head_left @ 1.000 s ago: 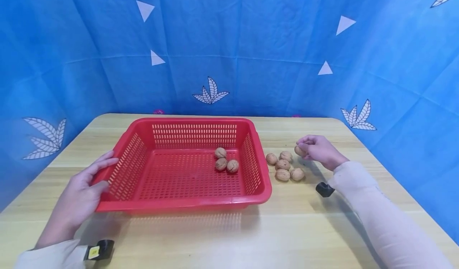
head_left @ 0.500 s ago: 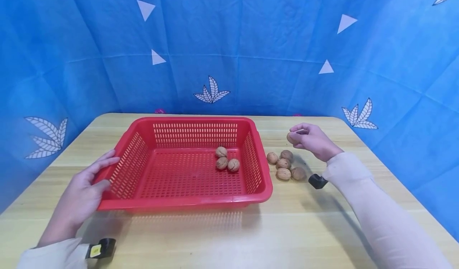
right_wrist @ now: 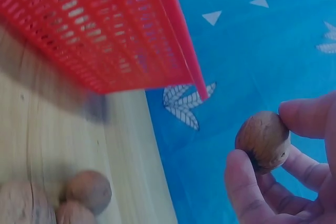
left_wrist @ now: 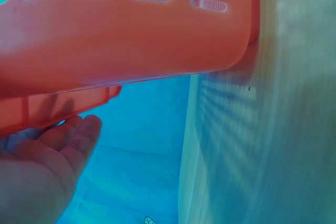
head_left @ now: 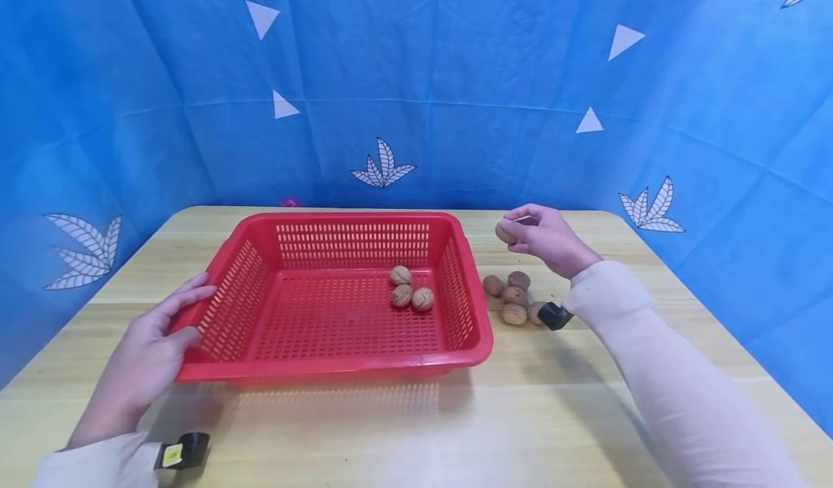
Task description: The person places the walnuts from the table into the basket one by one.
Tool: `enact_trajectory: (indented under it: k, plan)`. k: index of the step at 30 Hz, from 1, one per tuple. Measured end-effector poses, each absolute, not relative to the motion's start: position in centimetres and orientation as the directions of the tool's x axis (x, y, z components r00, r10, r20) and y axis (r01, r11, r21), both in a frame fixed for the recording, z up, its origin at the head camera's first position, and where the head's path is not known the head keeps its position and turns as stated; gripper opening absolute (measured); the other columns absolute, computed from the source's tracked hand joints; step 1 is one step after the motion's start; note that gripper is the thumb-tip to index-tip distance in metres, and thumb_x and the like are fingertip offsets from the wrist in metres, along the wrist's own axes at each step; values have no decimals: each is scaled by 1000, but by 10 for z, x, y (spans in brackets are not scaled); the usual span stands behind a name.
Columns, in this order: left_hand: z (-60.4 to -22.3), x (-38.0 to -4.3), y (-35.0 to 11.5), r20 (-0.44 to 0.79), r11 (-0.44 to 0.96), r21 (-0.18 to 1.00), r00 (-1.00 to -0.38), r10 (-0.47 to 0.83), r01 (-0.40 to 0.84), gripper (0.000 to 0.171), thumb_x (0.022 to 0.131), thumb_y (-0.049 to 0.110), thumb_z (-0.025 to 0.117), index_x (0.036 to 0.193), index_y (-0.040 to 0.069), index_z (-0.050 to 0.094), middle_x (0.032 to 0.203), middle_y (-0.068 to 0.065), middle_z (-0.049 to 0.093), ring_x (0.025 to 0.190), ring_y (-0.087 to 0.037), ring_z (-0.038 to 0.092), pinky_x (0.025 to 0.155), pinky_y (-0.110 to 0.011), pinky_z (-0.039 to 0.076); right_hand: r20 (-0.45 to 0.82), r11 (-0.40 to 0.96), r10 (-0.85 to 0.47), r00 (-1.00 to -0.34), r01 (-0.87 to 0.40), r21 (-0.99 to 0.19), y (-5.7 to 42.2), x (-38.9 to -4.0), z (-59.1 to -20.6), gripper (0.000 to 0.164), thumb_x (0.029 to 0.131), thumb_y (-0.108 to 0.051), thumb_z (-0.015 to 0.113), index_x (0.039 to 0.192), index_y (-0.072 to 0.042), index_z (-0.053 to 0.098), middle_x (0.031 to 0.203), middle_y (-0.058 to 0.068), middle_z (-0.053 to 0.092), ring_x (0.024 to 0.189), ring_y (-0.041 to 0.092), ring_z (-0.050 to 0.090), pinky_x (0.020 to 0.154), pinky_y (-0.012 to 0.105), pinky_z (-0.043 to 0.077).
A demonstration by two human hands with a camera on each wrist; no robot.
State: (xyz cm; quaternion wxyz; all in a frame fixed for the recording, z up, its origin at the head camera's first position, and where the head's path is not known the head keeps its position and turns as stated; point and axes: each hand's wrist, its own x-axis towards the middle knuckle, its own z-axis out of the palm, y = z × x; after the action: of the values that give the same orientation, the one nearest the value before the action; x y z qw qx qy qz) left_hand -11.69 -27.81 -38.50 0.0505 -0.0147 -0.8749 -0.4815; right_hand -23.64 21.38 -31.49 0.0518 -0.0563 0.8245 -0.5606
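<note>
My right hand (head_left: 543, 238) pinches a walnut (right_wrist: 263, 141) between thumb and fingertips, raised above the table to the right of the red plastic basket (head_left: 332, 364). With my left hand (head_left: 146, 354) I hold the basket's left rim; the left wrist view has the fingers (left_wrist: 84, 137) under the rim's outer edge. Three walnuts lie together inside the basket toward its right, one of them a walnut (head_left: 423, 299) nearest the right wall. Below my right hand, several loose walnuts (head_left: 514, 314) sit in a cluster on the table, one partly hidden by the black wrist camera.
The pale wooden table (head_left: 312, 437) carries the basket and the loose walnuts. A blue curtain (head_left: 475, 47) with white leaf and triangle prints hangs behind the table and along both sides. Black wrist cameras stick out from the sleeves, such as the left camera (head_left: 191, 450).
My right hand has lifted the walnut away from the cluster, moving up and left toward the basket's far right corner. The left hand and basket have stayed in place.
</note>
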Motion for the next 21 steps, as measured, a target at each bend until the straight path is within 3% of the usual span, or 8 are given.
enact_trajectory:
  k: [5, 12, 16, 21]
  plan:
    - [-384, -118, -279, 108, 543, 836, -994, -19, 81, 57, 98, 4, 46, 152, 8, 30, 162, -2, 12, 123, -41, 31, 63, -28, 57, -20, 369, -150, -989, -37, -929, 200, -237, -311, 42, 94, -23, 64, 122, 5, 48, 119, 17, 53, 106, 29, 55, 86, 31, 54]
    - [-385, -119, -279, 102, 552, 831, -995, -22, 73, 59, 99, 7, 47, 153, 9, 27, 162, 3, 12, 114, -22, 40, 65, -30, 57, 10, 352, -170, -985, -70, -934, 182, -236, -303, 35, 94, -20, 65, 117, 3, 51, 113, 15, 55, 97, 27, 58, 88, 38, 53]
    - [-386, -122, -280, 114, 550, 830, -993, -10, 90, 58, 99, 6, 46, 153, 8, 28, 162, -1, 12, 114, -22, 38, 64, -29, 57, 23, 345, -174, -984, -83, -935, 174, -236, -299, 32, 95, -19, 64, 115, 2, 52, 110, 14, 56, 95, 26, 58, 88, 38, 54]
    - [-388, -121, -282, 107, 554, 829, -994, -18, 79, 59, 98, 6, 48, 153, 9, 28, 162, 4, 12, 108, -15, 43, 65, -30, 58, 11, 346, -186, -982, -76, -935, 162, -236, -298, 30, 96, -19, 62, 115, 2, 53, 109, 15, 57, 94, 26, 59, 89, 41, 53]
